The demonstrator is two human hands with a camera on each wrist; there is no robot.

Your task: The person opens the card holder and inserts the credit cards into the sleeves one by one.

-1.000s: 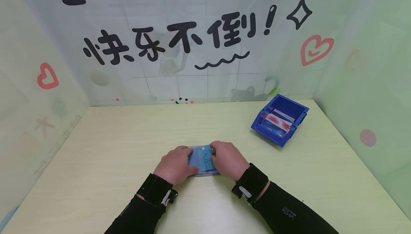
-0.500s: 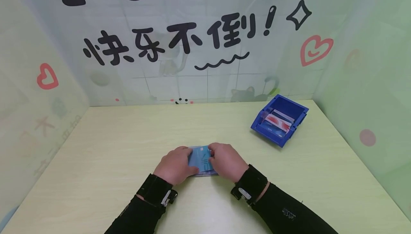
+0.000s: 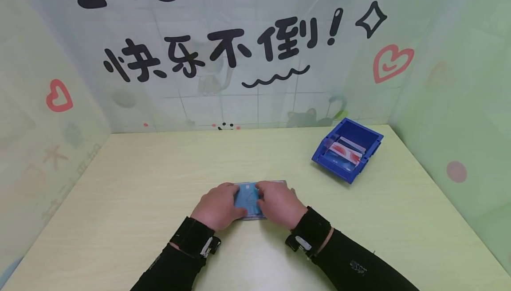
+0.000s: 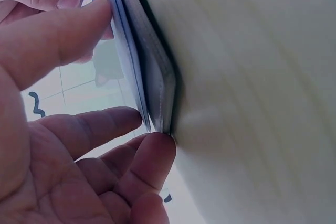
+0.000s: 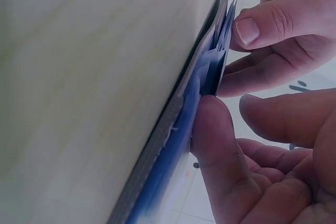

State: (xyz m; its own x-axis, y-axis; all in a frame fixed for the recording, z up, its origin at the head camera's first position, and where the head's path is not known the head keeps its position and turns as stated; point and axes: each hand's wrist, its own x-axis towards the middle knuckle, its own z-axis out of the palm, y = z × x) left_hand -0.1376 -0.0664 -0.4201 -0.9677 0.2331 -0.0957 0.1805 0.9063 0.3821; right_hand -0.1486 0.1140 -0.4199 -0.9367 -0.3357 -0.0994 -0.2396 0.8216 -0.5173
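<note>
A light blue card (image 3: 247, 197) lies on a flat grey card holder (image 3: 277, 183) at the table's near middle. My left hand (image 3: 217, 204) grips the holder's left end, with the thumb on the card (image 4: 126, 61) and the fingers at the holder's edge (image 4: 160, 77). My right hand (image 3: 279, 202) covers the right part and its thumb (image 5: 215, 145) pinches the card (image 5: 207, 74) against the holder (image 5: 142, 182). The holder's far right corner shows beyond the right hand. Most of the card is hidden under both hands.
A blue plastic bin (image 3: 361, 127) stands at the back right with several cards (image 3: 345, 151) in it. The pale wooden table (image 3: 159, 171) is walled by printed screens at the left, back and right.
My right hand has slid a little leftward over the card, and the holder's right end now shows behind it. The left hand has stayed put.
</note>
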